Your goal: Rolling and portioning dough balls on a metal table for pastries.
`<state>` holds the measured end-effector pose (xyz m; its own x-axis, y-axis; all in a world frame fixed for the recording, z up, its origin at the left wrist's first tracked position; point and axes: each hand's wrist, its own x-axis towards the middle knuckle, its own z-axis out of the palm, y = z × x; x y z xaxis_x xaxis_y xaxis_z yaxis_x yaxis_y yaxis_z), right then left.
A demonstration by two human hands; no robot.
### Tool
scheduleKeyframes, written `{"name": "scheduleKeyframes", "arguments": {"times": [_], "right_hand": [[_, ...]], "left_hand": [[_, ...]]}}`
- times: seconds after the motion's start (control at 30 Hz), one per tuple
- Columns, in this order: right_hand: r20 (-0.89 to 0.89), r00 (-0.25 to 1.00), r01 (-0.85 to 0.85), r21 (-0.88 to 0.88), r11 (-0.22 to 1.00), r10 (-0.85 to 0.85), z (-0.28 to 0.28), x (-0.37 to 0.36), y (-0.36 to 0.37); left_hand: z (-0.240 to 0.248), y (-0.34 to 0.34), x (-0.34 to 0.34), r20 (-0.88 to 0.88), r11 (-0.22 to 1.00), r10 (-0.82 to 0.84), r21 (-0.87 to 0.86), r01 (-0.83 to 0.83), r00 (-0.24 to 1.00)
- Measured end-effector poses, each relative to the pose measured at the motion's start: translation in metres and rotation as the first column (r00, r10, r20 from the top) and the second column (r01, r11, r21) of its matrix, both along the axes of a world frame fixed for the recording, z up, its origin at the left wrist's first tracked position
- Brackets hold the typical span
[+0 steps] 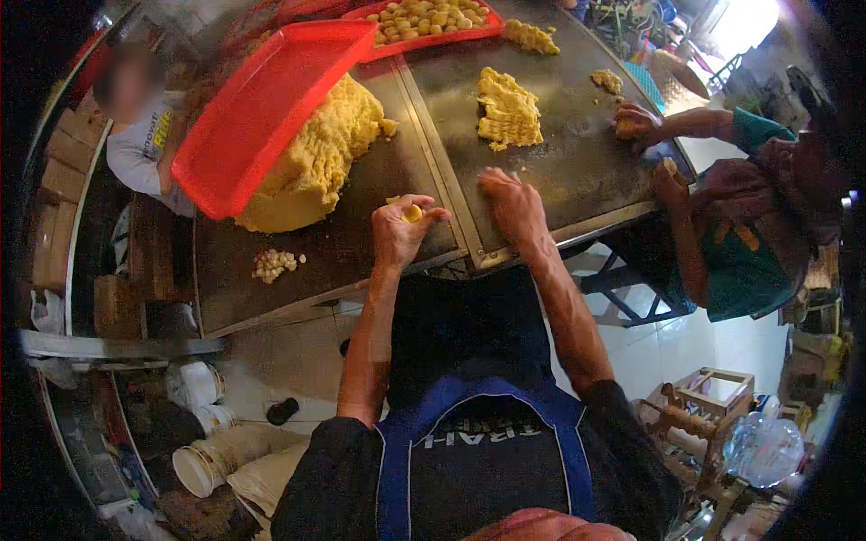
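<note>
My left hand [402,233], over the table's near edge, is curled round a small piece of yellow dough [412,214], with the thumb out to the right. Just right of the metal strip, my right hand [516,209] is low over the tabletop, back up. Its fingers bend together, and whatever is under them is hidden. Beyond it lies a ridged slab of yellow dough [508,110], apart from the hand. A large mound of yellow dough [334,153] is to the left, partly covered by a tilted red tray [271,113].
Several pale pieces [275,264] lie near the table's left front. A second red tray [433,41] at the back holds many small dough balls [424,18]. Dough lumps [530,37] sit farther back. At right, a co-worker's hand [636,124] holds dough; another person [140,126] is at left.
</note>
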<state>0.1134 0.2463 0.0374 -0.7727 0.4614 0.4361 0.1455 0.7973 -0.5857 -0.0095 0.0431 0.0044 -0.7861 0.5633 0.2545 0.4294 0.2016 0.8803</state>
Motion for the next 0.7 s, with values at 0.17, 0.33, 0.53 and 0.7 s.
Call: {"name": "scheduleKeyframes", "arguments": {"times": [0.17,0.33,0.53,0.7], "right_hand": [[0.371,0.914,0.112,0.157,0.981,-0.164,0.022,-0.06,0.069],[-0.277,0.927,0.369,0.544,0.754,-0.254,-0.016,-0.072,0.08],[0.275,0.954,0.033,0.286,0.958,-0.116,-0.016,-0.017,0.053],[0.117,0.993,-0.03,0.147,0.989,0.013,0.005,0.013,0.051]], "left_hand": [[0.011,-0.004,0.007,-0.099,0.998,0.063,-0.007,-0.064,0.993],[-0.013,-0.001,-0.004,0.222,0.879,-0.149,0.477,0.026,0.964],[0.007,-0.009,-0.002,0.362,0.95,-0.103,0.312,-0.016,0.926],[0.005,-0.009,-0.003,0.303,0.982,-0.035,0.187,-0.023,0.952]]}}
